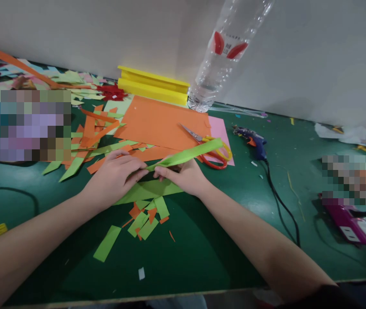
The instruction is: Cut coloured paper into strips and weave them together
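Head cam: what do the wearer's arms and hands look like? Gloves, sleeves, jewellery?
Both bare: left hand and right hand show no gloves, rings or watch. Left forearm and right forearm uncovered. A dark fabric sleeve shows only on the right upper arm, at the bottom frame edge.

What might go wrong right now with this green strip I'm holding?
The green strip, pinched between the left hand and the right hand, may tear or crease if tugged. Its far end lies over the scissors, so it might snag or drag them. The cord of the glue gun runs beside the right forearm and might get caught.
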Tool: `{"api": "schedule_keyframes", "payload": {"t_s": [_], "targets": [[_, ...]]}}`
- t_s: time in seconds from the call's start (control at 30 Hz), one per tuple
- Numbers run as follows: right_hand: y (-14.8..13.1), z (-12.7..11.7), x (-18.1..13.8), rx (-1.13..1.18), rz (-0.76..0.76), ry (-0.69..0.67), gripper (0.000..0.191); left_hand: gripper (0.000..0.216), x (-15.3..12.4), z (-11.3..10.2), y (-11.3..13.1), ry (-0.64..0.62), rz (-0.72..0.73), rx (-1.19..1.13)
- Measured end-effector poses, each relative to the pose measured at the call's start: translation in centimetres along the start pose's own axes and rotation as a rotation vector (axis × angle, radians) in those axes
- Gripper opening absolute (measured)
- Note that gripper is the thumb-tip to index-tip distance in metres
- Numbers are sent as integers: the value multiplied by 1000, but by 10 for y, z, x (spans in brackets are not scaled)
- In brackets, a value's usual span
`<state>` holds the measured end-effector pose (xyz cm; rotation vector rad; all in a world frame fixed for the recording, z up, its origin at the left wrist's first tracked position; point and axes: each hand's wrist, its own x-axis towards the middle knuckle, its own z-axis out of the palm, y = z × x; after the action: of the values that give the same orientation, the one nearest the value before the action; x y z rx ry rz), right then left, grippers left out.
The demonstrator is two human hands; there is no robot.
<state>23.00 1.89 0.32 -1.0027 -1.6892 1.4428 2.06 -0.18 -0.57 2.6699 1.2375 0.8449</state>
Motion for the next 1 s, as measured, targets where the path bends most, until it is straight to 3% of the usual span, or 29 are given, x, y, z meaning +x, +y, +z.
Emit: {"api": "schedule_keyframes", "payload": {"t_s": [0.7,1.0], "targets": [[3,-1,0,-39,21,47,19,31,1,-3,3,-40,26,-46],[4,-3,-1,-120,-10,22,34,30,1,-4,5,-89,-3,-32]]}}
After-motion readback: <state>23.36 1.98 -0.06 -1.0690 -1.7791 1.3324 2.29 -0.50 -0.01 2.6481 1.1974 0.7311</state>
